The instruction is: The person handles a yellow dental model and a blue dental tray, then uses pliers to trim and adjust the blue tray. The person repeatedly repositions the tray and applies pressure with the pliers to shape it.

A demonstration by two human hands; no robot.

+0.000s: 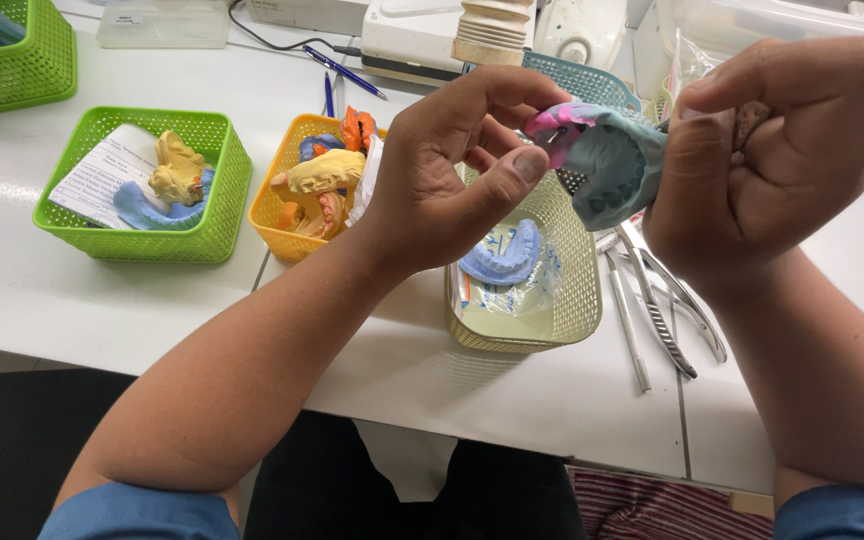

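- Hands are working above a white table (72, 290), seen from the head camera looking down.
- Right hand (782, 160) is gripping a teal impression (612, 170) from the side, fingers curled shut around its far end, thumb pressing across the top; something brownish is showing between those fingers, too hidden to identify.
- Left hand (452, 170) is pinching the impression's pink rim (557, 125), fingertips and thumb closing together on that edge.
- Impression is hanging in the air between both hands, directly over a pale yellow basket (572, 320) and touching nothing else.
- It is looking light and rubbery, soft enough to flex at the rim, so I would judge it tears or warps if pulled hard; the thicker body is looking like the safer place to hold, with only gentle pinching at the thin edge.
- Blue cast (502, 255) is lying in a clear bag inside that basket.
- Orange basket (277, 215) is holding yellow and orange casts, just left of the left wrist.
- Green basket (212, 200) is sitting further left with a yellow cast, a blue piece and a paper slip.
- Metal tools (657, 310) are lying on the table under the right wrist.
- Blue pens (342, 72) are resting near the back.
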